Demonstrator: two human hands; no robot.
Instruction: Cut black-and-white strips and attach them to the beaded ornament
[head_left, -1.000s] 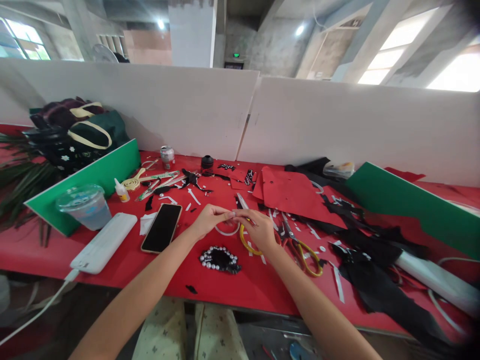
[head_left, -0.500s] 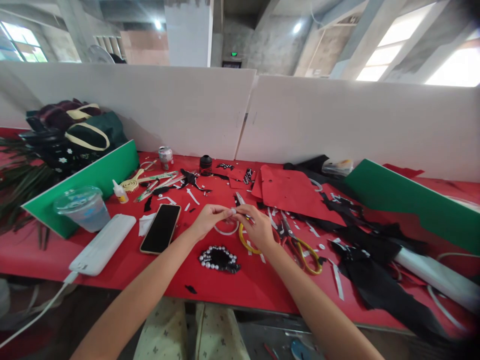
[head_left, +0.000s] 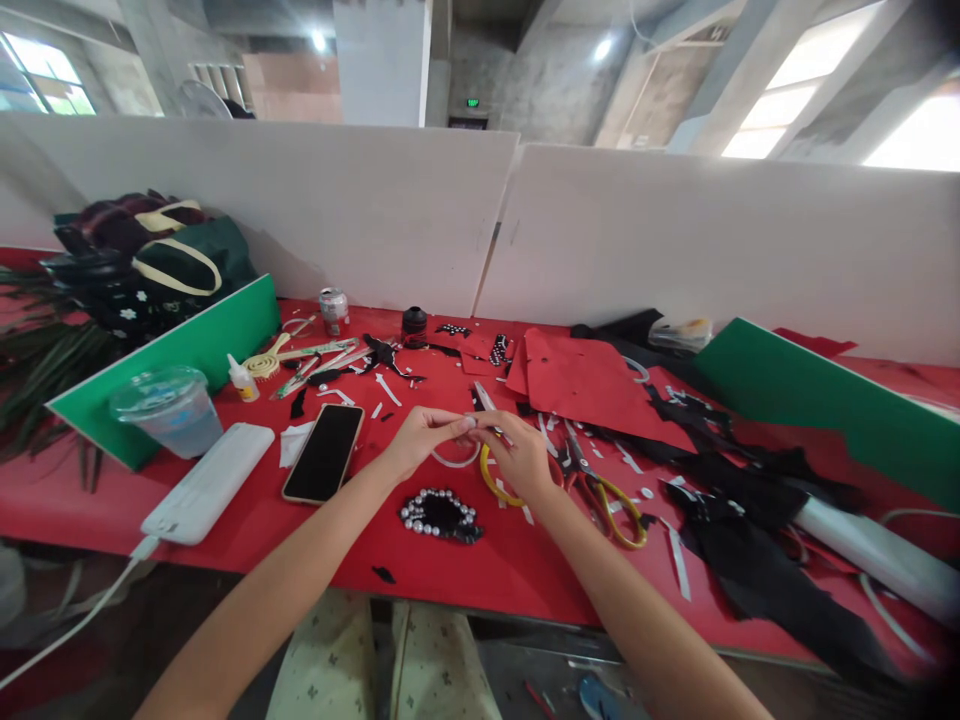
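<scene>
My left hand [head_left: 424, 440] and my right hand [head_left: 521, 452] meet fingertip to fingertip above the red table [head_left: 337, 555]. Both are pinched closed; whatever lies between the fingers is too small to make out. Just below them shows a pale translucent ring [head_left: 457, 464], and I cannot tell whether it is held or lies on the table. Scissors with yellow handles [head_left: 501, 482] lie partly hidden under my right hand. Nearer to me rests a string of grey pearl-like beads [head_left: 429, 528] with black fabric. More scissors [head_left: 615, 515] lie to the right.
On the left are a phone [head_left: 324, 455], a white power bank [head_left: 208, 485] with a cable, a plastic cup [head_left: 176, 420] and a glue bottle [head_left: 242, 380]. Red sheets [head_left: 600, 385] and black fabric [head_left: 757, 560] cover the right. White panels stand behind.
The small pale thing at my fingertips is now covered by the fingers. My hands otherwise stay in nearly the same place; the view has shifted slightly.
</scene>
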